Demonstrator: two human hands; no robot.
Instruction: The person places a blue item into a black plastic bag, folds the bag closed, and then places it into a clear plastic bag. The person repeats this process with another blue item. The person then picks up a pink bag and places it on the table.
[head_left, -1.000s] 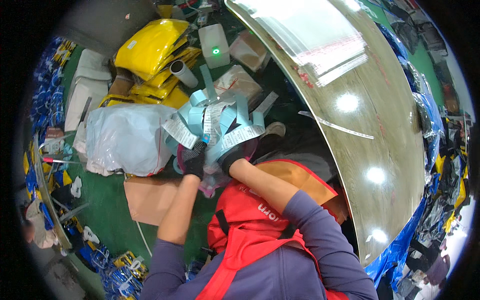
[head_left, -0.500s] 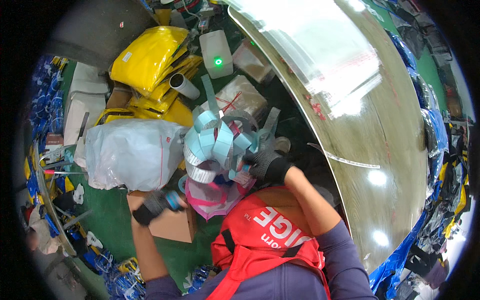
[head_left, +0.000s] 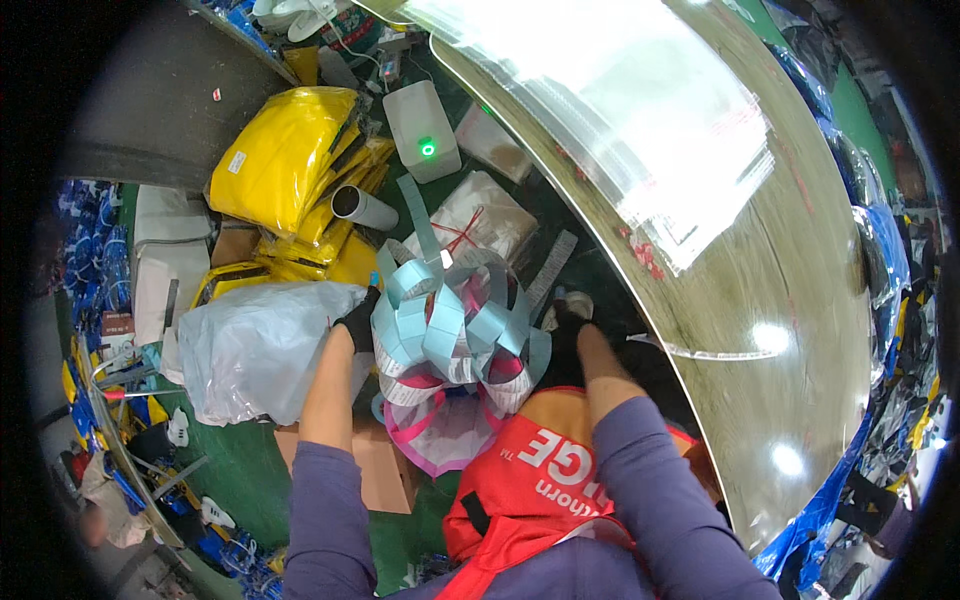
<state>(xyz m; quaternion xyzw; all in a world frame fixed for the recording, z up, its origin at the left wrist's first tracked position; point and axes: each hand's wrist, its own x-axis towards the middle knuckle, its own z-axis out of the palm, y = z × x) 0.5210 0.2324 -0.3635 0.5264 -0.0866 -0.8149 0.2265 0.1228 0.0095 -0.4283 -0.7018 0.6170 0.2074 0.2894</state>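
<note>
A tangled heap of pale blue and white label strips [head_left: 440, 325] spills in loops over a pink and white plastic bag [head_left: 450, 445]. Against the heap's left side is my left hand [head_left: 360, 320], in a dark glove, with a blue-tipped finger stretched upward; its other fingers are partly hidden. On the heap's other side is my right hand [head_left: 568, 340], also dark-gloved, reaching down into shadow beside a small pale round item [head_left: 577, 303]. Strips and shade hide most of its fingers, so its grip does not show.
Yellow plastic-wrapped packages [head_left: 285, 145], a white tube [head_left: 365, 208] and a white device with a green light [head_left: 422, 130] lie beyond. A whitish plastic sack [head_left: 260, 345] and a cardboard box [head_left: 385, 470] are at left. The curved table [head_left: 720, 380] bounds the right, holding clear bags [head_left: 690, 150].
My left hand has moved up and right, from above the box to the heap's left side. My right hand has shifted from over the strips to their right side. The loops have spread.
</note>
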